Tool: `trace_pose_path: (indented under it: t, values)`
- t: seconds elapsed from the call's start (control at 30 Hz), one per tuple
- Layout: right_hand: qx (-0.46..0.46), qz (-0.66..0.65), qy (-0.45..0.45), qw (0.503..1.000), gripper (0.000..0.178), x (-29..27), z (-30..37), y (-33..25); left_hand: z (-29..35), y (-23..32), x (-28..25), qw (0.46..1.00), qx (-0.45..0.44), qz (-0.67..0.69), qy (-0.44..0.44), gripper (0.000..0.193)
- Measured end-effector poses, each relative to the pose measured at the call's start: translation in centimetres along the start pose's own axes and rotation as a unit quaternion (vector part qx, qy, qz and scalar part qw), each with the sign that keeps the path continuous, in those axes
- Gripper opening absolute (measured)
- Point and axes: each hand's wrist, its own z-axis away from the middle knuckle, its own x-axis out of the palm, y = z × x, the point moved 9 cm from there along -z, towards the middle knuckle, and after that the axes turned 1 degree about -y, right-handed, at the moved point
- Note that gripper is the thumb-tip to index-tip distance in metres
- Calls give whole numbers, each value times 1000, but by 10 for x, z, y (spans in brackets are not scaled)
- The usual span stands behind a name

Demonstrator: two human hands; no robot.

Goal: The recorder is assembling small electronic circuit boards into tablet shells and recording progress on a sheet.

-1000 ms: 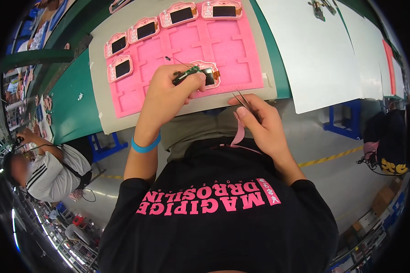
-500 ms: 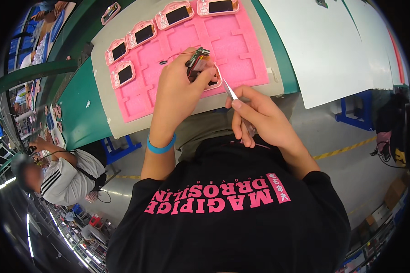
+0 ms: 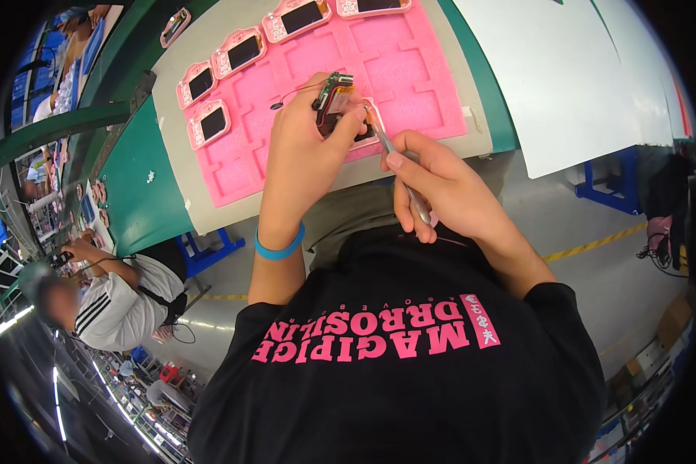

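Upper centre of the frame: the left hand (image 3: 303, 135) has its grip curled around a green circuit board (image 3: 332, 91); the right hand (image 3: 441, 176) pinches metal tweezers (image 3: 386, 142), tips at a pink casing (image 3: 363, 138). 5 similar casings (image 3: 240, 51) sit leftward and above.

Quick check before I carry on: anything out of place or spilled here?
One pink casing lies slanted beyond the foam tray, upper left; odd, since the other casings sit on the tray. No spill shows around the circuit board in the left hand or the tweezers in the right hand.
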Motion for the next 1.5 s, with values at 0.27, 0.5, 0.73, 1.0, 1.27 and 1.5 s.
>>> trace_pose_path:
  t: [0.27, 0.5, 0.73, 1.0, 1.27, 1.5]
  values:
    - [-5, 6, 2, 1000, 19, 2, 0, -2, 0, 1, -1, 1000, -11, -7, 6, 27]
    - [-4, 2, 8, 1000, 18, 1, -1, 0, 2, 0, 0, 1000, -8, -3, 10, 26]
    - [-5, 0, 11, 1000, 18, 2, -3, 2, 4, 2, 0, 1000, 16, 9, 16, 24]
    - [-65, 11, 6, 998, 10, 0, 1, 4, 29, 0, -15, 992, -89, 72, -59, 22]
    - [-155, 192, 61, 967, 6, -1, 6, -7, 36, -16, -5, 979, -120, 136, -95, 16]
    - [-167, 247, 115, 948, 5, -9, 10, -10, 34, -18, -1, 978, -121, 127, -111, 14]
